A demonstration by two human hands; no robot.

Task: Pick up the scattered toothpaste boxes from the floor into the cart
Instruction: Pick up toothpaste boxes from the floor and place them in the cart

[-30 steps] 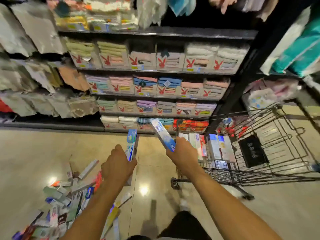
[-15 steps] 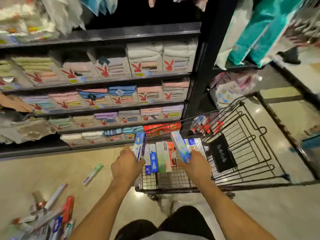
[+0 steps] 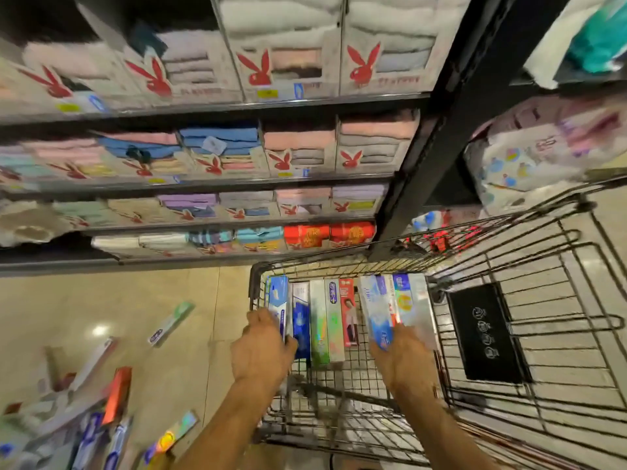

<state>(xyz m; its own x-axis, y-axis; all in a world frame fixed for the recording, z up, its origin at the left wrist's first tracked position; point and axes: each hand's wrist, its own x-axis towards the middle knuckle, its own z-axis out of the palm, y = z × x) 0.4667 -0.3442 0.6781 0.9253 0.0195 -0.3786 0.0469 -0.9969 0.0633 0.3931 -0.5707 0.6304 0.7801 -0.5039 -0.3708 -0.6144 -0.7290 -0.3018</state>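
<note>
Both my hands reach down into the black wire cart [image 3: 529,412]. My left hand [image 3: 261,351] grips a blue and white toothpaste box [image 3: 279,301] at the left end of a row of boxes [image 3: 325,320] lying side by side on the cart's bottom. My right hand [image 3: 402,359] holds a light blue toothpaste box [image 3: 375,308] laid over the right part of that row. A heap of scattered toothpaste boxes [image 3: 84,418] lies on the floor at lower left. One green and white box [image 3: 171,322] lies apart on the tiles.
Store shelves [image 3: 237,181] packed with folded towels in boxes stand right behind the cart. A dark upright post [image 3: 431,154] rises beside the cart's far corner. The cart's folded black seat flap [image 3: 485,334] sits to the right of my hands. Beige floor tiles [image 3: 68,307] stretch left.
I have leaned closer over the cart. Both hands have gone down from above the rim into the basket, bringing their boxes level with the row on the bottom.
</note>
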